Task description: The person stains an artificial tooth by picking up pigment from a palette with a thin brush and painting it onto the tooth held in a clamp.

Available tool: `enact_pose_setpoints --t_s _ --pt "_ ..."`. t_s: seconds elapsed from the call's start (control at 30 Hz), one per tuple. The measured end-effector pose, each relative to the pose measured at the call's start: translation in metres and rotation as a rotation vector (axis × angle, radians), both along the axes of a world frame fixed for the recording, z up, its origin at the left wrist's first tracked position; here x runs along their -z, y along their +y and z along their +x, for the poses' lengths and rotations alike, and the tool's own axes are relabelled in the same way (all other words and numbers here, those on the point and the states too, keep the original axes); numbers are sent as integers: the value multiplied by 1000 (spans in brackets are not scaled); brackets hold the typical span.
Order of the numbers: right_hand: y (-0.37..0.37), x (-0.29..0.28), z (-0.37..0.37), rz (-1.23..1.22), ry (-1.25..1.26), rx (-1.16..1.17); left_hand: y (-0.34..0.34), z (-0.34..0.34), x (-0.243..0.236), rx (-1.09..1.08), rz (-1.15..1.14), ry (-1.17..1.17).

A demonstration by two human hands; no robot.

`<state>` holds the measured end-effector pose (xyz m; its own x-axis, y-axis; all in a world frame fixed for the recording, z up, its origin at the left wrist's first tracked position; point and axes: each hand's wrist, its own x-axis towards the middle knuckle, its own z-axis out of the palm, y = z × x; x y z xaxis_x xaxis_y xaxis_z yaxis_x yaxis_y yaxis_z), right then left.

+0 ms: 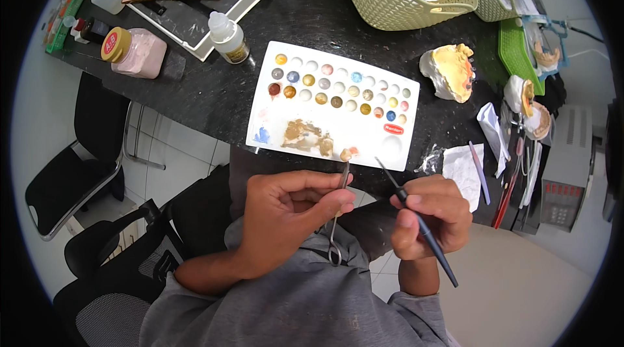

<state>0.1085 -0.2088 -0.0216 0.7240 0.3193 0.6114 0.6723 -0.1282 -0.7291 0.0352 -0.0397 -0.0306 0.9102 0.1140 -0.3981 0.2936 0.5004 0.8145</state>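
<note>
My left hand (276, 213) is closed on a metal hemostat (334, 243), its ring handle hanging below my fingers. At the hemostat's tip sits a small cream tooth-shaped piece, likely a dental crown (345, 154), over the near edge of a white palette (364, 142). In my right hand (439, 210) a fine black-handled brush (430, 240) is pinched between thumb and fingers. Its thin tip points up and left, close to the palette's near edge and apart from the crown. Rows of coloured wells fill the palette's far half; brown and blue smears mark its near left.
Right of the palette lies a plaster dental model (448, 70). Beyond stands a green basket (409, 15). A dropper bottle (229, 38) and a jar of pink powder (138, 53) are at the left. Crumpled tissue (463, 171) and several slim tools lie at the right.
</note>
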Motion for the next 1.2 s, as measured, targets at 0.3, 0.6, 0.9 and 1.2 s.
enact_pose_setpoints --t_s 0.3,0.6,0.9,1.2 --pt "16 -3 4 -21 0 -69 0 1 -1 1 -23 -14" --pt "12 -3 5 -103 -37 -126 -1 1 0 -2 -30 -22" --pt "16 -4 4 -51 5 -85 0 1 -1 1 -34 -11" --pt "13 -4 9 -88 -80 -184 -1 1 0 -2 -19 -20"
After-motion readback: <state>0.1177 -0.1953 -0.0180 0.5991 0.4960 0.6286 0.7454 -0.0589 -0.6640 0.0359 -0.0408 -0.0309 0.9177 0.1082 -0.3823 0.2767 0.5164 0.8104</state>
